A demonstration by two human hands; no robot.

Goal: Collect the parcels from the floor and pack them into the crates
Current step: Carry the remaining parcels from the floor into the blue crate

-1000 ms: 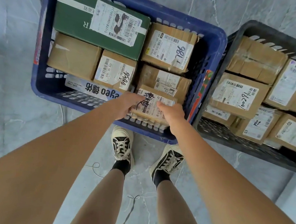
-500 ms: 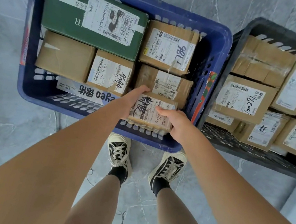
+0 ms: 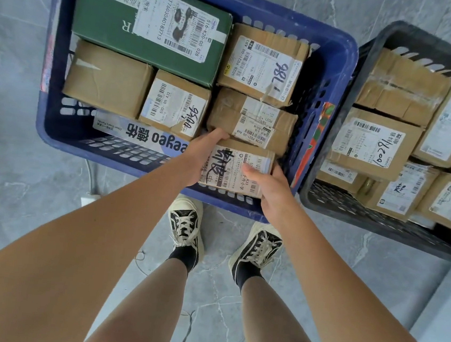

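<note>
1. Both hands have pushed the small parcel further into the near right corner of the blue crate than half a second ago, when it sat nearer the near wall; the left fingers now reach its far edge.
2. Head view, writing: the small parcel's white label carries black marker characters and a printed "A33". Behind it lies a taped brown box labelled "P021-00 A68", then a box marked "98L". A green carton shows "516-K20-00 028". A box reads "530- D5 A32". A flat white-and-blue pack reads "eeyeo" upside down.
3. Surroundings: a plain brown box fills the left side. A black crate stands just right of the blue one, full of labelled parcels, one marked "18/2001". Two black-and-cream sneakers stand on grey marbled floor.
4. Grip: the left hand wraps the parcel's left side, fingers curled over its far edge. The right hand clasps the right side, thumb lying on the label. The parcel sits between both palms, touching the taped box behind it.
</note>
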